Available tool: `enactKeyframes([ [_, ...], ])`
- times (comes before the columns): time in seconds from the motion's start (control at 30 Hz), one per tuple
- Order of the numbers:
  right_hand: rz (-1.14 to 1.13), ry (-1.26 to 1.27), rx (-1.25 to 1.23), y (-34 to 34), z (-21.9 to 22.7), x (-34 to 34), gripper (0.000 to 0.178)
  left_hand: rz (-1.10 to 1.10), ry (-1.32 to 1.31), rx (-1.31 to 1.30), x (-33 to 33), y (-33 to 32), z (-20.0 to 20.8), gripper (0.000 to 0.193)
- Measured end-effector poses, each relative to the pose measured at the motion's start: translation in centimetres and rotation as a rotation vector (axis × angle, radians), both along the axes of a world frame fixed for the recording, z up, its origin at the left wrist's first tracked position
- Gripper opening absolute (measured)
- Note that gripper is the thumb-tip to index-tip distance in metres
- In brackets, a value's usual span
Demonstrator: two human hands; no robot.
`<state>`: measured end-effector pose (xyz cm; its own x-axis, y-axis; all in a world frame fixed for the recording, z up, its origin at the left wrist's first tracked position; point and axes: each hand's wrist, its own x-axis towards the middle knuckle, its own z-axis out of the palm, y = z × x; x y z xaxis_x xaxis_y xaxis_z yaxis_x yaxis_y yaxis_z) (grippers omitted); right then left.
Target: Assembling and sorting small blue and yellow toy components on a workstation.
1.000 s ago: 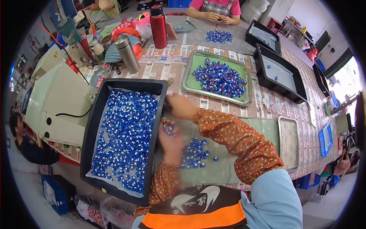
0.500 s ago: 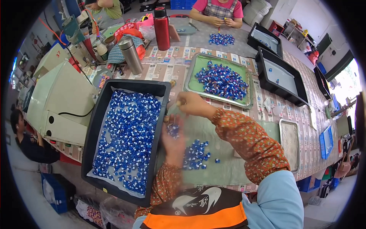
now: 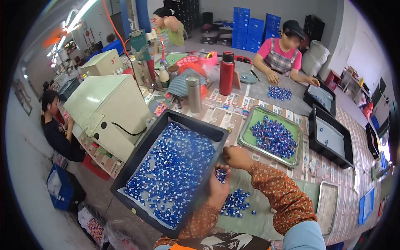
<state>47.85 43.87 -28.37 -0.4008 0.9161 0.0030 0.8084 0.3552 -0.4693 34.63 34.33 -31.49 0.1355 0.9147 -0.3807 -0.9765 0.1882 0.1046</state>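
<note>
My left hand is cupped, with several small blue beads in its palm. Just beyond it, my right hand is closed, fingers curled at the right rim of a large black tray; what they pinch is hidden. Blue-and-white beads cover the white liner of that tray. To the right of my left hand, a small heap of blue beads lies on a green mat.
A metal tray of blue-and-red beads stands beyond my right hand. Black trays line the right side. A steel flask, a red flask and a pale machine stand farther back. Across the table sits a co-worker.
The view has tilted up and swung left. My right hand has come closer to my left hand, its fingers curled in. The co-worker's hands have parted, one reaching to a black tray.
</note>
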Motion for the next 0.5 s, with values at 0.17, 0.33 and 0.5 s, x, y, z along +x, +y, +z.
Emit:
enactKeyframes([
  [0.17, -0.377, 0.361, -0.270, 3.4, 3.0, -1.5, 0.029, 0.010, 0.051, 0.000, 0.0, 0.2, 0.0, 0.016],
  [0.33, -0.364, 0.273, -0.105, 4.8, -0.9, -1.7, 0.025, -0.010, 0.052, -0.052, 0.3, 0.5, 0.2, 0.016],
  [0.5, -0.367, 0.171, 0.052, 4.4, -2.0, -1.9, 0.025, -0.012, 0.047, -0.059, 0.1, 0.1, -0.3, 0.016],
])
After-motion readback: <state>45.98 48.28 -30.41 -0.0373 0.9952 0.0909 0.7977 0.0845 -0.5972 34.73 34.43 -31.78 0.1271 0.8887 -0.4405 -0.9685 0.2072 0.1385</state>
